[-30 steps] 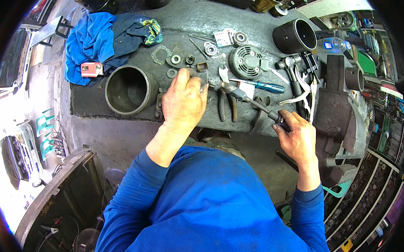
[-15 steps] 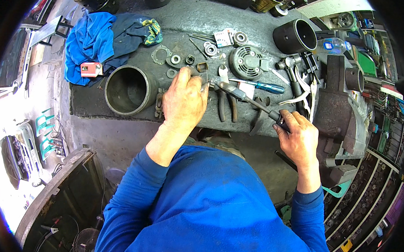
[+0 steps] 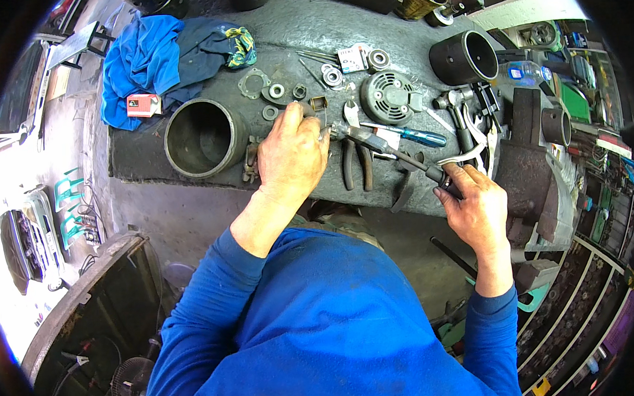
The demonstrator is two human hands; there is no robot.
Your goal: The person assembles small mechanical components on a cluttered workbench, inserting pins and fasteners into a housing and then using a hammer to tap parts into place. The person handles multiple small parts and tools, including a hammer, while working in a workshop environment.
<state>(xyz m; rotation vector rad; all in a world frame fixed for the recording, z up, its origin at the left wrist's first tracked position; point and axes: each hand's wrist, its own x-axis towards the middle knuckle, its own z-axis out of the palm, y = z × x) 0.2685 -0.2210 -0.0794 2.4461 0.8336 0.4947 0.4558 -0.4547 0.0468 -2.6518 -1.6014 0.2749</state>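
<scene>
Under the left hand (image 3: 291, 156), a part hidden; right hand (image 3: 475, 207) grips tool (image 3: 390, 150).

The workbench (image 3: 394, 29) shows a rough, matt grey top, stained and gritty. At upper left, a blue cloth (image 3: 138, 60) lies crumpled and soft, with a darker cloth (image 3: 201, 43) beside it. The big pipe section (image 3: 202, 136) left of centre looks like dull cast metal, dark and unpolished; the black cylinder (image 3: 464, 57) at upper right is smoother, with a faint sheen. The round ribbed cover (image 3: 389, 97) is matt grey metal. Washers (image 3: 277, 91) nearby glint, bare steel. The screwdriver (image 3: 407, 134) has a glossy blue plastic handle. The pliers (image 3: 356, 164) have dark, worn grips. The long tool (image 3: 393, 154) in the right hand (image 3: 475, 207) is dull metal with a black grip. The sleeves (image 3: 215, 311) are blue knit cloth, matt.
</scene>
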